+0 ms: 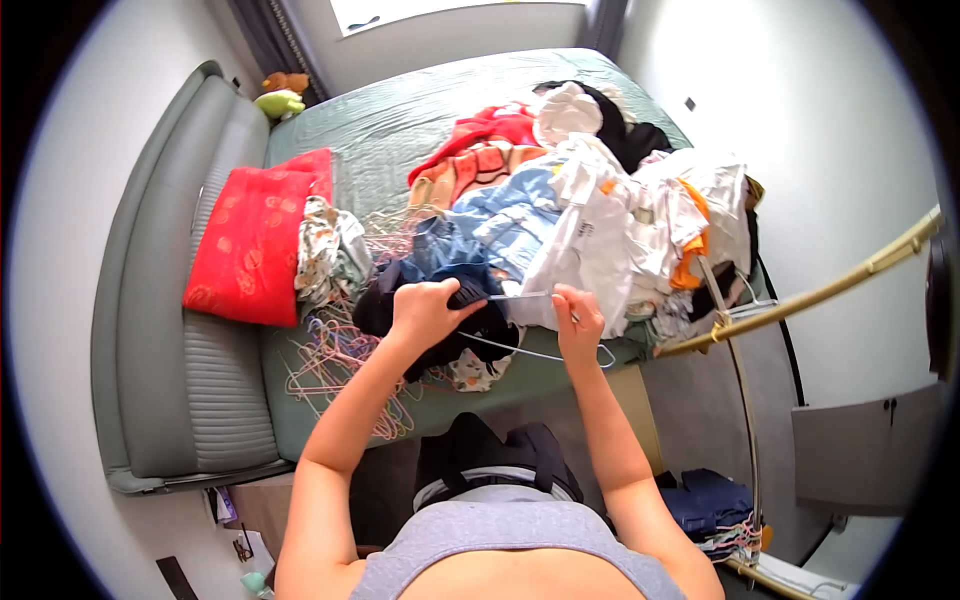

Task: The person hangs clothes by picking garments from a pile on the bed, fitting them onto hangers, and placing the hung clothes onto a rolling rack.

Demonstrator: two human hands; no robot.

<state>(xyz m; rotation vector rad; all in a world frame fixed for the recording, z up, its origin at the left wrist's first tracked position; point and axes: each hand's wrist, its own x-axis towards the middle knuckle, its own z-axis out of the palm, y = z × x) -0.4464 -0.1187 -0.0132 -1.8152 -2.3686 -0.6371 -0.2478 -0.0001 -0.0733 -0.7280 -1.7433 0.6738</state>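
My left hand (pixel 430 312) is closed on a dark garment (pixel 468 292), its thumb pointing right along a ribbed-looking edge. The rest of that garment hangs down dark over the bed's near side; its kind is hard to make out. In my right hand (pixel 580 318), fingers pinched, is a thin pale blue hanger (pixel 525 352). Its upper bar runs left to the dark garment, and its hook curls below my right hand. Just beyond lie blue denim (pixel 440 245) and a white garment (pixel 585 250).
A heap of clothes (pixel 510 215) covers the middle and right of the bed (pixel 400 120). Loose hangers (pixel 350 370) lie tangled at left, near a red pillow (pixel 255 240). A rack pole (pixel 850 285) juts in from the right, with folded dark clothes (pixel 705 500) below.
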